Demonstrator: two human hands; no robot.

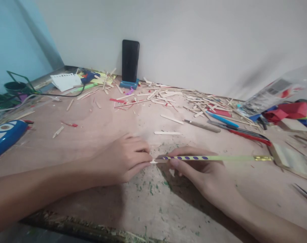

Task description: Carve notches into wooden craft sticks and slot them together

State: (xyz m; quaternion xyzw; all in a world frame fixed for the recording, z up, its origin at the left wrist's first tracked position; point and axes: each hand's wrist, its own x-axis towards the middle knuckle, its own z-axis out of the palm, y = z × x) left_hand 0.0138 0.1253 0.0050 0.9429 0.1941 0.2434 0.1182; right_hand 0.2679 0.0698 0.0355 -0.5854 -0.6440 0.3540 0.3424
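Note:
Between finger and thumb my right hand [201, 172] grips a pale yellow-green pencil [234, 158] with purple dots and a gold band at its far right end. The pencil lies nearly level, its tip pointing left toward my left hand [133, 158]. A short light wooden stick [162, 161] spans the gap between both hands, just under the pencil tip. My left fingertips are closed on its left end. Whether the right fingers also touch the stick is hard to see. Beyond the hands, a craft stick [167, 133] rests on the table.
A phone [130, 60] stands upright against the wall. Scattered craft sticks [166, 94] run along the back. A wooden-handled carving knife [202, 126], a blue pen [223, 119] and a red-and-black cutter [252, 135] lie right; a blue glue gun-like object [9, 138] sits left. Green shavings dot the front.

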